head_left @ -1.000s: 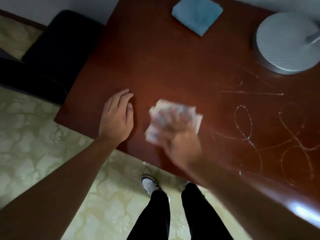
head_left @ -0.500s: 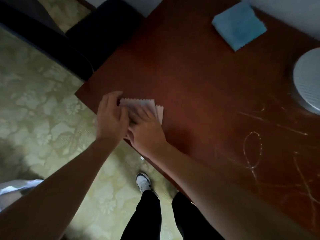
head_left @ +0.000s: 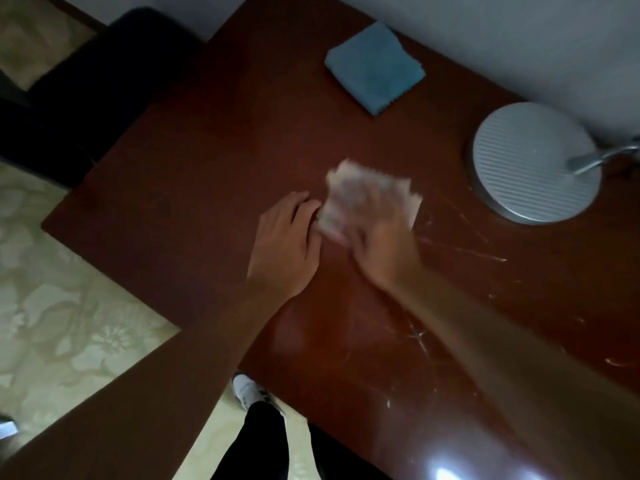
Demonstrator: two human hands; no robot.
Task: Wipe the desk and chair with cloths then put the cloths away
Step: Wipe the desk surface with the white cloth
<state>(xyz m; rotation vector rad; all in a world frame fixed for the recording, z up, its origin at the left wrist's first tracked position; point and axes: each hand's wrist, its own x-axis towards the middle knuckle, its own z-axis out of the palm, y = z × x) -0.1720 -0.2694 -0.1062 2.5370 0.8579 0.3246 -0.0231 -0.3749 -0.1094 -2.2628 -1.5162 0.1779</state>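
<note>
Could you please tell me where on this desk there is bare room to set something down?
The reddish-brown wooden desk is bare on its left part, between the dark chair and the left hand. Crowded: the middle, where the right hand presses the pale cloth; the far edge with the folded blue cloth; the round grey lamp base.

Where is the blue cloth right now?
The blue cloth lies folded at the far side of the desk near the wall, untouched, beyond both hands and to the left of the round grey lamp base.
</note>
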